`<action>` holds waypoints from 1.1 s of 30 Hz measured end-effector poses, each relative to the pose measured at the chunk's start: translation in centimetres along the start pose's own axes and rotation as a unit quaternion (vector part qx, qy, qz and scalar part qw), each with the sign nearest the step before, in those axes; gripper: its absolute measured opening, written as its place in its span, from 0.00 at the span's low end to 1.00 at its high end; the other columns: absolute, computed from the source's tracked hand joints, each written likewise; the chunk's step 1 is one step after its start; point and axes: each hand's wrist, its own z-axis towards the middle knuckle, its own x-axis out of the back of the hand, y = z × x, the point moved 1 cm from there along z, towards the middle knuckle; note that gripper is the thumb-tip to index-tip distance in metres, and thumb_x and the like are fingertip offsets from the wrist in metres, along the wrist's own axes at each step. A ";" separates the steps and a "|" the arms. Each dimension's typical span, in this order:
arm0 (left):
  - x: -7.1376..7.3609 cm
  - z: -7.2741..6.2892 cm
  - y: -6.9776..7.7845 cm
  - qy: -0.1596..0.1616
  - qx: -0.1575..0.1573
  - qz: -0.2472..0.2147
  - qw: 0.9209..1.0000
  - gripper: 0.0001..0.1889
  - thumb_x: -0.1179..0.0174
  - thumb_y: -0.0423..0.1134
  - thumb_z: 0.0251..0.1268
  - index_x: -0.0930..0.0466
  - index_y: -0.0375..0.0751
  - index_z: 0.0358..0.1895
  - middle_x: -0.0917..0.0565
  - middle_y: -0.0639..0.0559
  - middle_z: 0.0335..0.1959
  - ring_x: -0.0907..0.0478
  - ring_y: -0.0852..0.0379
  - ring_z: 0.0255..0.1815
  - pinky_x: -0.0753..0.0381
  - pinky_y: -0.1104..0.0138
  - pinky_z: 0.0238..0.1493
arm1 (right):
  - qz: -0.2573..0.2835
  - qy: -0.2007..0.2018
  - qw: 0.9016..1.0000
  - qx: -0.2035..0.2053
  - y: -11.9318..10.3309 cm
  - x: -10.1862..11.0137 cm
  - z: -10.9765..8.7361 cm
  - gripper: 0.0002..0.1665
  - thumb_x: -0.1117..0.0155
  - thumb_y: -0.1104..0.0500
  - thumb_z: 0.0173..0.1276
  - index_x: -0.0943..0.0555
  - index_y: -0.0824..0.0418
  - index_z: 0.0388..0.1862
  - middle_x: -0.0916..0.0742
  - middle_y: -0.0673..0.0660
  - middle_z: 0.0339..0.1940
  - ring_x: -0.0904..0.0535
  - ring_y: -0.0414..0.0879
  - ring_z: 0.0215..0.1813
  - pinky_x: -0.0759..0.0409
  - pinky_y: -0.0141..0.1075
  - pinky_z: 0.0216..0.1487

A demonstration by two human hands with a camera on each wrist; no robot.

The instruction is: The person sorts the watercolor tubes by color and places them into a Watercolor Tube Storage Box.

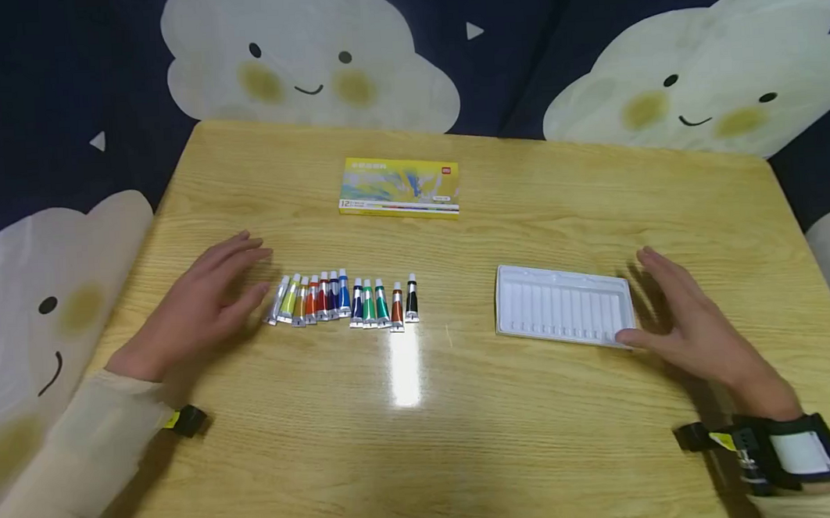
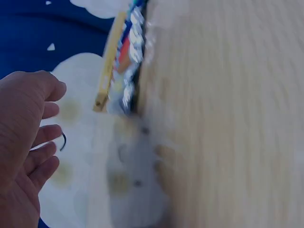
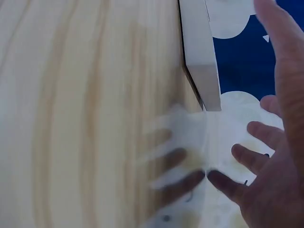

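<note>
Several small paint tubes (image 1: pixel 369 302) lie side by side in a row on the table, from silver-white and yellow at the left to a black tube (image 1: pixel 411 298) at the right. My left hand (image 1: pixel 209 305) hovers just left of the row, its fingers loosely extended and holding nothing. A white plastic tray (image 1: pixel 557 311) with narrow slots lies to the right, with no tubes in it. Beside its right end is my right hand (image 1: pixel 696 330), fingers spread. From the head, its thumb overlaps the tray's near corner; the right wrist view shows a gap between hand and tray (image 3: pixel 202 52).
A yellow paint box (image 1: pixel 399 188) lies flat behind the tubes, towards the far edge of the wooden table (image 1: pixel 369 465). Dark cloth with cloud faces (image 1: pixel 309 57) surrounds the table. Light glares on the wood just in front of the tubes.
</note>
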 end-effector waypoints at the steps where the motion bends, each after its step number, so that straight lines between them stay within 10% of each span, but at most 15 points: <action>1: -0.1 0.2 0.3 -0.004 0.003 -0.005 1.000 0.25 0.37 0.42 0.73 0.24 0.41 0.70 0.27 0.41 0.75 0.39 0.39 0.82 0.38 0.39 0.78 | 0.000 -0.001 1.000 -0.004 -0.1 -0.1 0.1 0.74 0.15 0.53 0.53 0.55 0.47 0.88 0.48 0.64 0.88 0.54 0.70 0.86 0.51 0.73 0.77; 24: -4.9 6.2 8.3 -0.124 -0.106 -0.008 0.987 0.19 0.36 0.50 0.73 0.15 0.41 0.57 0.13 0.48 0.55 0.19 0.49 0.60 0.20 0.52 0.64 | 0.013 -0.038 0.999 -0.013 0.1 -1.3 0.8 0.79 0.10 0.47 0.44 0.52 0.53 0.87 0.39 0.72 0.83 0.49 0.76 0.81 0.50 0.76 0.73; 33: -7.0 7.8 10.8 -0.117 -0.180 0.000 0.977 0.14 0.32 0.44 0.69 0.13 0.41 0.52 0.12 0.51 0.48 0.16 0.54 0.49 0.20 0.55 0.63 | 0.028 -0.038 0.999 0.009 0.3 -1.6 1.0 0.78 0.10 0.50 0.44 0.50 0.55 0.87 0.36 0.71 0.82 0.47 0.76 0.80 0.50 0.73 0.75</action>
